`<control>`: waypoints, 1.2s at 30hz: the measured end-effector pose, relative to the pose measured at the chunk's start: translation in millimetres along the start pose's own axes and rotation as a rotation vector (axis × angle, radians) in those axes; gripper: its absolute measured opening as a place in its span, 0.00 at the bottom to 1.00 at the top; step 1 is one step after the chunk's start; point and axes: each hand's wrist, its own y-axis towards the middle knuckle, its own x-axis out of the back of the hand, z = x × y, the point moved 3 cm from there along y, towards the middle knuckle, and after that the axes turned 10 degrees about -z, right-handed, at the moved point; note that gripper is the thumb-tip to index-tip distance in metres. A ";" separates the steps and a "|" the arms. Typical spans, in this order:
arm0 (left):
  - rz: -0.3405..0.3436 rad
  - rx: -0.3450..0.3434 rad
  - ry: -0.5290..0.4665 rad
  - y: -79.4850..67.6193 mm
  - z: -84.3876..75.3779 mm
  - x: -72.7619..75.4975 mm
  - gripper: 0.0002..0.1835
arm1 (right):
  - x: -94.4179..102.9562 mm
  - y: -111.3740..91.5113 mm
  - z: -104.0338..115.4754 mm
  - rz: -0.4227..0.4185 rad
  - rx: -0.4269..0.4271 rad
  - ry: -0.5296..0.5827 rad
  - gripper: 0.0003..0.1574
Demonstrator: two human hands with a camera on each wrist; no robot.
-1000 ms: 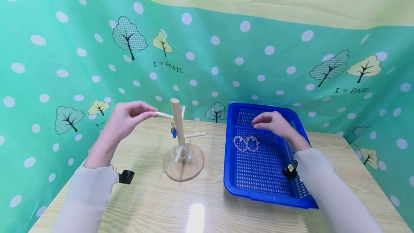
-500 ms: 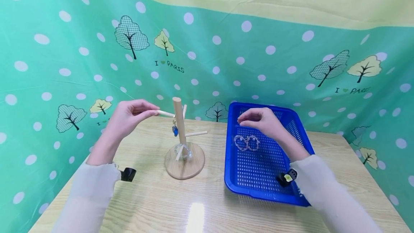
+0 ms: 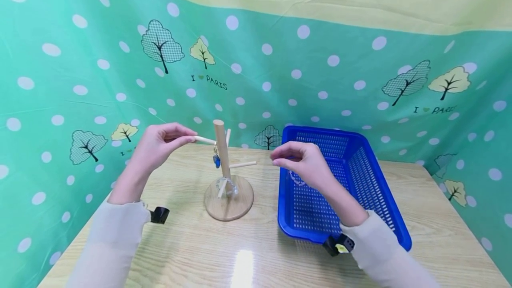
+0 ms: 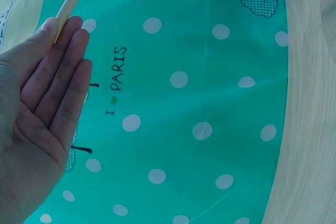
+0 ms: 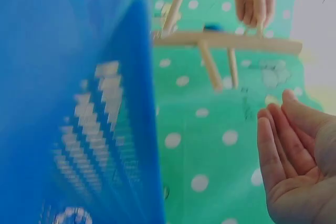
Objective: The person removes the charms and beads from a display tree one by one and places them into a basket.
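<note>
A wooden stand (image 3: 222, 150) with a round base and several pegs stands on the table. My left hand (image 3: 162, 146) pinches the end of its upper left peg (image 4: 73, 1) between thumb and fingers. A keychain with a blue figure (image 3: 217, 161) hangs from that peg, close to the post. On the lowest peg hangs a clear beaded bracelet (image 3: 235, 190). My right hand (image 3: 306, 163) hovers over the left rim of a blue basket (image 3: 282, 208), its fingers bent slightly and nothing between them. It partly hides a pink beaded bracelet (image 3: 296, 178) in the basket.
The right-hand peg (image 3: 245, 164) points toward the basket, with my right fingertips a short way off its end. A green dotted cloth (image 3: 256, 70) hangs behind the wooden table (image 3: 192, 252). Black wrist cameras sit on both sleeves.
My right hand has moved left from over the basket's middle to its left rim, toward the stand. My left hand keeps its pinch on the peg.
</note>
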 end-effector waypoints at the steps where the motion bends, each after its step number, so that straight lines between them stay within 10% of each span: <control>1: 0.000 0.000 0.000 0.2 0.3 -0.2 0.10 | -3.1 -1.8 2.9 -0.005 0.000 0.012 0.09; 25: -0.015 0.006 0.005 1.5 -1.3 1.1 0.10 | -100.4 -49.1 10.0 -0.159 -0.057 0.349 0.13; 36: -0.016 0.011 -0.001 0.1 -1.8 -0.4 0.10 | -136.2 -48.2 -14.3 -0.284 -0.077 0.340 0.15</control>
